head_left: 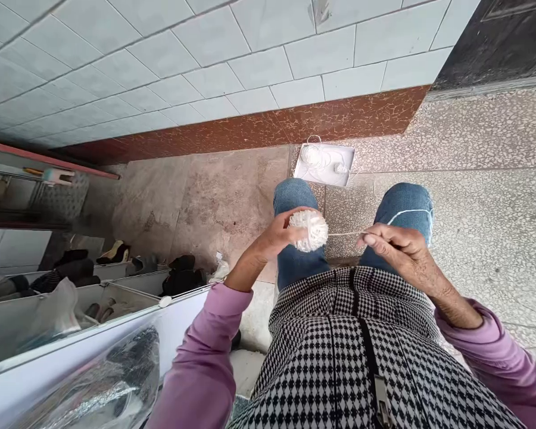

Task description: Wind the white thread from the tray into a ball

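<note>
A ball of white yarn is gripped in my left hand, above my left knee. My right hand pinches a strand of yarn between thumb and fingers. Between the two hands the strand runs straight and level. Beyond my right hand the yarn passes over the right knee of my jeans and drops out of sight down its outer side. On the floor past my knees stands a shallow white tray with a larger heap of loose yarn and a smaller bundle in it.
A tiled wall with a brown skirting rises ahead. To my left is a white rack with shoes and plastic bags in its compartments. A dark panel stands at the far right. Speckled floor lies on the right.
</note>
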Available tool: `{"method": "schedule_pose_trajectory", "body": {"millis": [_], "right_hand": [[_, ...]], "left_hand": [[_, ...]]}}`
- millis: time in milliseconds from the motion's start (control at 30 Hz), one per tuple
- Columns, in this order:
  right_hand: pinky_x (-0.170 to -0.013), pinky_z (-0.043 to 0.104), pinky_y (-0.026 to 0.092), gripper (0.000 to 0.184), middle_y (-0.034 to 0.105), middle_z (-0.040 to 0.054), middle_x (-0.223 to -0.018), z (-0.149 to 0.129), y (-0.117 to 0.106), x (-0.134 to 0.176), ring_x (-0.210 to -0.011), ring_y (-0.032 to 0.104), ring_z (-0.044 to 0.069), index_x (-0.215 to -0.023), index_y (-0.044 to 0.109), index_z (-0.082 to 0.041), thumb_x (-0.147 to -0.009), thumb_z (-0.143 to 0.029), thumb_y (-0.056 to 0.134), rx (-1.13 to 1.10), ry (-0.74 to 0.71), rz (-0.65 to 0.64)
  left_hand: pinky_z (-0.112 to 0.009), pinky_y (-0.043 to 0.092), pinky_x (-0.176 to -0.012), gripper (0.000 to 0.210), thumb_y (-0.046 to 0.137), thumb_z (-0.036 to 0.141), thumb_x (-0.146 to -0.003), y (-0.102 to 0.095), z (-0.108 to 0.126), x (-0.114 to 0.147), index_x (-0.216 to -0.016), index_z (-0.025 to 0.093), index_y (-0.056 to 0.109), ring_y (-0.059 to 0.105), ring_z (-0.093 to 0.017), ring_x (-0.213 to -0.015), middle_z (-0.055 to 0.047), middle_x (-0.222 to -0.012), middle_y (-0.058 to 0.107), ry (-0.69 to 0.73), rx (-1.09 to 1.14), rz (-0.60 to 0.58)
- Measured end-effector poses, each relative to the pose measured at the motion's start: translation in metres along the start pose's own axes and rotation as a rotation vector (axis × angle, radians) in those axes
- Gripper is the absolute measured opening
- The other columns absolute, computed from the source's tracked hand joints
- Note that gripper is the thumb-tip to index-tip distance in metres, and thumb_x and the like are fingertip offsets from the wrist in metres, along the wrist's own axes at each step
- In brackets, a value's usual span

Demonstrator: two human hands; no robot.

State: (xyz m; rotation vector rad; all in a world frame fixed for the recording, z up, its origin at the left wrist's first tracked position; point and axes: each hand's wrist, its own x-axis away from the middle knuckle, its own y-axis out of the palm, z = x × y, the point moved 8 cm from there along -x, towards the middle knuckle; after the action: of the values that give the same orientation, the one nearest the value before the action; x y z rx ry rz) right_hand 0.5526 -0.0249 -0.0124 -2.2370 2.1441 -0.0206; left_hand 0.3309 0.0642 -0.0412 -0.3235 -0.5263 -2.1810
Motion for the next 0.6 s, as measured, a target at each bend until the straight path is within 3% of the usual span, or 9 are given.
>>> {"method": "schedule_pose_trajectory", "body": {"millis": [100,200,267,333,400,467,533,600], "right_hand": [[-0.052,0.027,0.035,0.036,0.053,-0.0026,-0.064,0.026,-0.019,0.000,-0.056,0.045,0.012,-0.103,0.081,-0.024,-0.108,-0.055,0.063,0.025,0.089,0.104],[-0.048,0.028,0.029,0.048,0.041,-0.0054,-0.057,0.060,-0.031,-0.002,-0.051,0.035,0.012,-0.099,0.077,-0.022,-0.104,-0.067,0.062,0.066,0.146,0.148],[-0.050,0.027,0.034,0.055,0.047,-0.0037,-0.059,0.074,-0.027,0.000,-0.053,0.041,0.013,-0.092,0.075,-0.021,-0.101,-0.073,0.060,0.135,0.160,0.092],[-0.058,0.028,0.043,0.058,0.059,0.0003,-0.066,0.076,-0.008,0.009,-0.061,0.053,0.015,-0.086,0.072,-0.020,-0.103,-0.073,0.055,0.199,0.166,-0.070],[-0.064,0.029,0.048,0.054,0.067,0.0019,-0.074,0.065,0.024,0.024,-0.067,0.061,0.016,-0.083,0.069,-0.021,-0.109,-0.065,0.051,0.214,0.174,-0.313],[-0.065,0.029,0.047,0.048,0.065,-0.0002,-0.073,0.041,0.051,0.040,-0.065,0.061,0.015,-0.083,0.066,-0.021,-0.114,-0.053,0.046,0.211,0.163,-0.505],[-0.064,0.028,0.045,0.044,0.062,-0.0015,-0.071,0.013,0.063,0.044,-0.062,0.058,0.013,-0.084,0.063,-0.022,-0.116,-0.044,0.043,0.232,0.104,-0.553],[-0.063,0.029,0.043,0.043,0.061,-0.0010,-0.071,-0.012,0.059,0.034,-0.061,0.056,0.013,-0.084,0.062,-0.022,-0.117,-0.041,0.043,0.265,-0.009,-0.487]], "left_hand": [[-0.039,0.060,-0.083,0.080,0.085,0.072,-0.069,-0.001,-0.016,-0.007,-0.122,0.012,0.073,0.075,-0.037,-0.110,-0.019,-0.111,0.079,-0.016,0.299,0.082],[-0.037,0.060,-0.078,0.080,0.070,0.078,-0.081,0.000,-0.024,-0.010,-0.125,0.012,0.069,0.075,-0.038,-0.114,-0.021,-0.114,0.079,-0.036,0.502,0.179],[-0.036,0.060,-0.075,0.077,0.062,0.078,-0.088,-0.001,-0.028,-0.012,-0.127,0.012,0.067,0.077,-0.036,-0.107,-0.020,-0.113,0.079,-0.042,0.574,0.242],[-0.034,0.059,-0.070,0.075,0.059,0.079,-0.091,-0.004,-0.030,-0.017,-0.128,0.015,0.066,0.078,-0.031,-0.095,-0.017,-0.109,0.080,-0.018,0.580,0.308],[-0.031,0.056,-0.064,0.072,0.058,0.079,-0.091,-0.009,-0.032,-0.023,-0.127,0.017,0.066,0.076,-0.026,-0.084,-0.014,-0.107,0.079,0.034,0.499,0.381],[-0.031,0.055,-0.064,0.069,0.059,0.078,-0.091,-0.011,-0.034,-0.028,-0.124,0.018,0.067,0.074,-0.024,-0.084,-0.012,-0.106,0.078,0.097,0.336,0.459],[-0.034,0.058,-0.075,0.064,0.068,0.074,-0.088,-0.004,-0.034,-0.029,-0.119,0.018,0.069,0.073,-0.026,-0.095,-0.012,-0.110,0.077,0.166,0.110,0.500],[-0.038,0.058,-0.090,0.059,0.079,0.064,-0.083,0.014,-0.035,-0.029,-0.120,0.018,0.070,0.070,-0.030,-0.109,-0.012,-0.115,0.076,0.210,-0.118,0.451]]}}
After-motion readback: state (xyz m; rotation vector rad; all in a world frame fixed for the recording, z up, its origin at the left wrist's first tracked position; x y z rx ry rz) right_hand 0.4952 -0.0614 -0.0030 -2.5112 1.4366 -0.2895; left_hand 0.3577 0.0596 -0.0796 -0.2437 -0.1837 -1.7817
